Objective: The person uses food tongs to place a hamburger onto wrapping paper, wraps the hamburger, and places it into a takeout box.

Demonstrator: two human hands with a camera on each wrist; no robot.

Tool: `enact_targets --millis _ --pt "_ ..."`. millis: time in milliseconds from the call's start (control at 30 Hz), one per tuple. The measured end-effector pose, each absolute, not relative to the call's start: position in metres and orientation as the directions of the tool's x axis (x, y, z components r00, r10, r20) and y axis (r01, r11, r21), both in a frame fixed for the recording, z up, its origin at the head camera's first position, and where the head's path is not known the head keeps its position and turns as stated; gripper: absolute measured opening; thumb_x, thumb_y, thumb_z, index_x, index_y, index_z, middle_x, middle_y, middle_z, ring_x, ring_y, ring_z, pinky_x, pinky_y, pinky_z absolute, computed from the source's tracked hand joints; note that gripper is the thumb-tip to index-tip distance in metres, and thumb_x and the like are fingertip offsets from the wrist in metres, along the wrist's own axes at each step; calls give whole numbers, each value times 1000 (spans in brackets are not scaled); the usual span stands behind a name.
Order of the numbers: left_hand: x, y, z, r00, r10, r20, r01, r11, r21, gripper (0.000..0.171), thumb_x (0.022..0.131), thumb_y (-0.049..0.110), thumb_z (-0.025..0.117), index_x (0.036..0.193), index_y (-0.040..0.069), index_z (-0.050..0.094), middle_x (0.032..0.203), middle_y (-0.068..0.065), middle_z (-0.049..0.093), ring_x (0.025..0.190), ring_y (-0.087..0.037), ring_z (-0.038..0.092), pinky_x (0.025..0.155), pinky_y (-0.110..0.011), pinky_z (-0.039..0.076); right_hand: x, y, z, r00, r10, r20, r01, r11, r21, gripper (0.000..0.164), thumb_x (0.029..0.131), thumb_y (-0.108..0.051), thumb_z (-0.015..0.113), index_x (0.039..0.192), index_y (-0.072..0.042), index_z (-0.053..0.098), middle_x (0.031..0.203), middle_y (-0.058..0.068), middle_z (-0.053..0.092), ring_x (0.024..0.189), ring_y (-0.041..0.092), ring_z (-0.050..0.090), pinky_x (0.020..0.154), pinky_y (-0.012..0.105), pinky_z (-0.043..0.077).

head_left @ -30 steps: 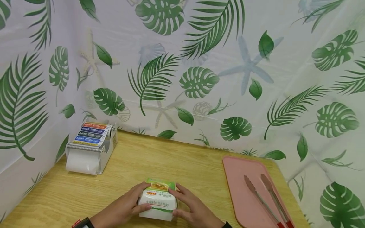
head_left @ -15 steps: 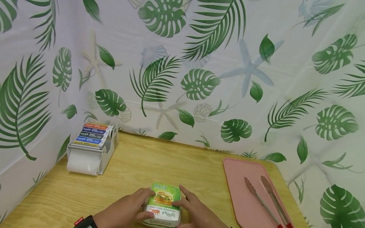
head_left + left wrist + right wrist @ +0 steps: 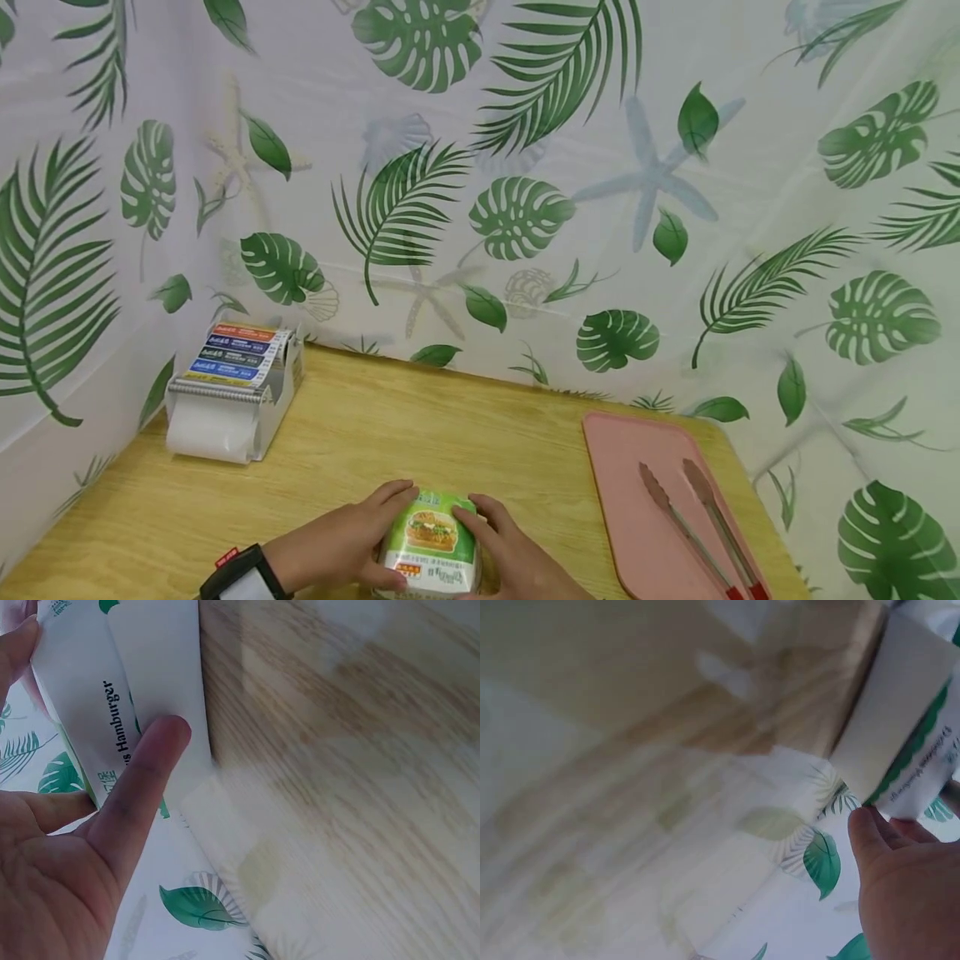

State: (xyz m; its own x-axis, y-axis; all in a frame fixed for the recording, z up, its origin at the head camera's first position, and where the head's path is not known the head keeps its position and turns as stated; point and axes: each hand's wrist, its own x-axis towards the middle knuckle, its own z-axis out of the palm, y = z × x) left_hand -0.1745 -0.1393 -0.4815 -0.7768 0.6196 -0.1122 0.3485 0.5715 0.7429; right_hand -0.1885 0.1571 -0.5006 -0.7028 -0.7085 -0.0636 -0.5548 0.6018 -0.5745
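Observation:
A white and green paper hamburger box [image 3: 431, 533] with a burger picture on its lid sits at the bottom middle of the head view. My left hand [image 3: 360, 533] grips its left side, thumb at the front and fingertips by the back corner. On the opposite side, my right hand [image 3: 517, 554] holds the box with its fingers at the right back edge. In the left wrist view the left thumb [image 3: 161, 750] presses on the printed box wall. The right wrist view shows the right hand [image 3: 907, 892] touching the box's lower corner. The box's lower front is cut off.
A label dispenser [image 3: 225, 392] with colored strips and a white roll stands at the table's back left. To the right lies a pink tray [image 3: 626, 500] bearing red-handled metal tongs [image 3: 690, 529]. Leaf-patterned sheeting [image 3: 525, 275] walls the wooden table [image 3: 390, 417] at back and sides.
The box has turned so that its burger-picture lid shows more and its front less. Both hands shifted along its sides, and the fingers now lie closer round the back corners than half a second ago.

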Motion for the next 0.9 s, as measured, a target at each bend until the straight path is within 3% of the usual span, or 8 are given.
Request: enact_targets --millis 267,467,600,733,833,900 --pt "-173 -134 -479 -781 615 -104 374 596 711 105 82 53 80 158 4 29 163 -14 28 107 -9 61 86 -24 52 -191 162 -504 -691 -722 -28 -578 576 -578 100 80 -63 78 160 -29 27 159 13 26 132 28 48 94 37 53" --pt "-175 -135 -481 -787 609 -96 376 598 708 105 81 55 80 158 5 29 162 -14 30 110 -10 60 89 -26 52 -197 163 -508 -679 -734 -21 -563 540 -626 101 79 -53 84 160 -27 28 159 15 25 135 33 43 98 38 51" --pt "-176 -138 -483 -783 615 -91 383 593 708 105 82 60 76 159 6 28 163 -13 28 117 -12 58 94 -28 51 -199 165 -509 -662 -750 1 -579 510 -636 100 81 -49 84 160 -23 28 158 19 26 137 35 42 99 39 50" --pt "-176 -142 -480 -782 613 -109 371 599 709 104 82 63 73 161 13 27 166 -14 23 111 -12 61 89 -30 52 -198 167 -504 -668 -743 -29 -558 527 -641 103 83 -49 82 162 -19 24 161 21 22 140 42 38 100 43 50" --pt "-181 -150 -471 -788 607 -99 376 603 704 101 84 61 71 162 18 24 167 -16 19 97 -13 67 79 -31 54 -199 169 -493 -695 -716 -66 -510 556 -657 98 88 -49 76 163 -25 18 164 17 18 142 44 35 99 49 50" --pt "-189 -157 -462 -803 590 -83 377 611 696 98 87 58 70 163 20 21 167 -15 17 99 -19 70 80 -36 55 -202 172 -484 -717 -695 -61 -485 560 -672 91 94 -44 71 164 -30 15 165 15 17 144 42 34 100 54 48"
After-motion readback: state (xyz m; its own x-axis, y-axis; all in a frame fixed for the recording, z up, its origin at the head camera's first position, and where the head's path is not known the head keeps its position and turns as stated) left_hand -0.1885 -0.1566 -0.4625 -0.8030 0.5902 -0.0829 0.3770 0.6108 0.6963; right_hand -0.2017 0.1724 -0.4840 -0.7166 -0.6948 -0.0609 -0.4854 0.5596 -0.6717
